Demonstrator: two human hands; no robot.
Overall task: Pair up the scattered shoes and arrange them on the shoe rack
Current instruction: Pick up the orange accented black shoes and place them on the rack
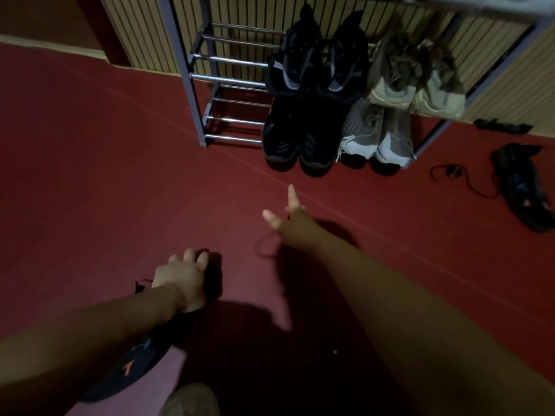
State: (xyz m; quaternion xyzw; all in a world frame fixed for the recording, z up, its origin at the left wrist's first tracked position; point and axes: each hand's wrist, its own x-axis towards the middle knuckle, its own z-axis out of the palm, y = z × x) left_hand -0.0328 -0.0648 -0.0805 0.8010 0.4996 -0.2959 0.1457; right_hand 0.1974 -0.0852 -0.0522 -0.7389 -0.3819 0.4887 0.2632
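Note:
My left hand (184, 279) grips a black shoe with orange marks (135, 358) that runs back under my forearm at the lower left. My right hand (288, 219) reaches forward over the red floor with fingers spread, holding nothing; a dark lace loop (264, 246) lies just below it. The metal shoe rack (228, 79) stands ahead. Its upper rails carry a black pair (318, 58) and a beige pair (414, 79). Its lower rails carry another black pair (297, 130) and a grey pair (378, 136). A lone black shoe with orange marks (522, 187) lies on the floor at the right.
The rack's left half shows bare rails (234, 118). A slatted wall (144, 31) stands behind the rack. A small dark object (501, 126) lies by the wall at the right. A pale shape (189, 400) shows at the bottom edge.

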